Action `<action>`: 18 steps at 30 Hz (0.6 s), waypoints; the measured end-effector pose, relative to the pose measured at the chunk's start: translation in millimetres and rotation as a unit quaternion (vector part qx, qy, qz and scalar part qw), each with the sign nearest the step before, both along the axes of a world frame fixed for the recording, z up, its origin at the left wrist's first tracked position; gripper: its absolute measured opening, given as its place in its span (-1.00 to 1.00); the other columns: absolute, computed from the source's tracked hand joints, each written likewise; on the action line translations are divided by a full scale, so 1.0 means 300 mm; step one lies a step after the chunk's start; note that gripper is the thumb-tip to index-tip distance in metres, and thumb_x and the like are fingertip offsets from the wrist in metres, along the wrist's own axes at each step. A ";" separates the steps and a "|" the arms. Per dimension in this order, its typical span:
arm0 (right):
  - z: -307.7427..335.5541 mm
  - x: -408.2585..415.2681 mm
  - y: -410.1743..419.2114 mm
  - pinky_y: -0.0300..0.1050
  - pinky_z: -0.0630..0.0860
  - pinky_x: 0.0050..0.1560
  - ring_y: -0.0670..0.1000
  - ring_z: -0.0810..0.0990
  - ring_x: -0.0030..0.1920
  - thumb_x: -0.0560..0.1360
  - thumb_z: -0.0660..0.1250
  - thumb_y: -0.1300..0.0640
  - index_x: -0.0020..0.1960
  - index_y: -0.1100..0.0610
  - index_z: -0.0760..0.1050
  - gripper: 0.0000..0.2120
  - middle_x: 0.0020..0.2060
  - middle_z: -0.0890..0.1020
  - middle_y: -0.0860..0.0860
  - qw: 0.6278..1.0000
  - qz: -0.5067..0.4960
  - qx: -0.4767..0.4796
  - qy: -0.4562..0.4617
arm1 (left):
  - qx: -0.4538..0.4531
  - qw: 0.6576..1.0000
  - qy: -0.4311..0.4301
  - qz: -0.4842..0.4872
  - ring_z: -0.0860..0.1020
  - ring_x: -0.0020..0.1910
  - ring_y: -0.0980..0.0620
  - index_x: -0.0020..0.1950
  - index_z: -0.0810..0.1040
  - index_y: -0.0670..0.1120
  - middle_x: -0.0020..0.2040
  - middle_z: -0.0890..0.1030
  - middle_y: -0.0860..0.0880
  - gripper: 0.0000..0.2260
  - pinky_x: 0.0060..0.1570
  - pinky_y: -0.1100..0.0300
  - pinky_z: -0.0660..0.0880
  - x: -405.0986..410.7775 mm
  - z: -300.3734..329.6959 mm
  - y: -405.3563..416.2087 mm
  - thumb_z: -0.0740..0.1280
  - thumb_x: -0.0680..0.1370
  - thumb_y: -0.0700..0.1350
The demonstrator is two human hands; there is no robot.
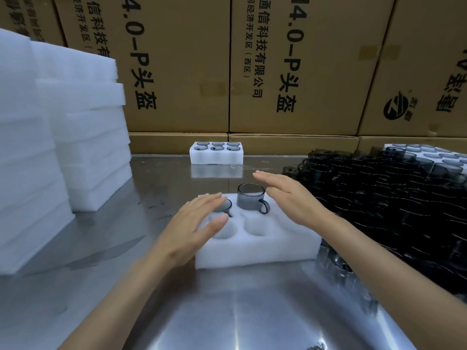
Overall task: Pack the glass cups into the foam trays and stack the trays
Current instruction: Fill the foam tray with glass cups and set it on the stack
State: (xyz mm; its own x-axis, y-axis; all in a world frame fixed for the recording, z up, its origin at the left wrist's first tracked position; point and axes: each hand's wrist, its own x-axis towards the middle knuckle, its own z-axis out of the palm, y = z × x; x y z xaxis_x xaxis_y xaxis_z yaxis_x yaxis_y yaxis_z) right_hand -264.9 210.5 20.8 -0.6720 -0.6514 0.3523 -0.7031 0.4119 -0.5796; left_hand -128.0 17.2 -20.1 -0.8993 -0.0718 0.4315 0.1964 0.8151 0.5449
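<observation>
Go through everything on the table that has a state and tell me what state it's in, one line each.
Near foam tray: partly filled, two front wells empty.
Smoky cup: upright, sitting high in its well, not pushed down.
Second cup: sunk in its well, partly under the left hand.
Far foam tray: full, six cups.
Left hand: open, fingers straight.
Right hand: open, holds nothing.
Loose cups: piled, unpacked.

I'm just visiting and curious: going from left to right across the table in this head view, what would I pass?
Stack of white foam trays → left hand → grey glass cup standing up in the near foam tray → right hand → heap of dark glass cups.
</observation>
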 end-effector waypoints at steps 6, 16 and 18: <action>-0.066 0.023 0.020 -0.14 0.07 0.45 -0.21 0.10 0.48 0.61 0.00 0.10 0.49 -0.16 0.17 -0.53 0.48 0.12 -0.29 0.996 0.017 0.084 0.030 | -0.182 0.980 -0.083 -0.013 -0.23 0.43 0.37 0.55 -0.07 0.11 0.50 -0.17 0.26 -0.26 0.44 0.13 -0.22 -0.076 0.087 0.092 -0.15 0.46 0.45; -0.073 0.034 0.003 -0.03 0.18 0.24 -0.20 0.06 0.48 0.58 -0.02 0.04 0.43 -0.30 0.21 -0.54 0.48 0.07 -0.34 0.981 -0.008 0.194 0.014 | -0.210 0.961 -0.180 0.022 -0.05 0.53 0.17 0.55 0.06 0.05 0.56 0.03 0.14 -0.29 0.46 0.06 -0.14 -0.089 0.052 0.108 -0.04 0.49 0.39; -0.063 0.038 0.003 0.01 0.14 0.33 -0.17 0.03 0.50 0.59 -0.03 0.03 0.45 -0.28 0.19 -0.54 0.49 0.06 -0.31 0.976 -0.016 0.219 0.007 | -0.228 0.956 -0.181 0.030 -0.01 0.53 0.14 0.55 0.09 0.05 0.55 0.06 0.13 -0.29 0.46 0.04 -0.10 -0.101 0.059 0.124 -0.02 0.50 0.39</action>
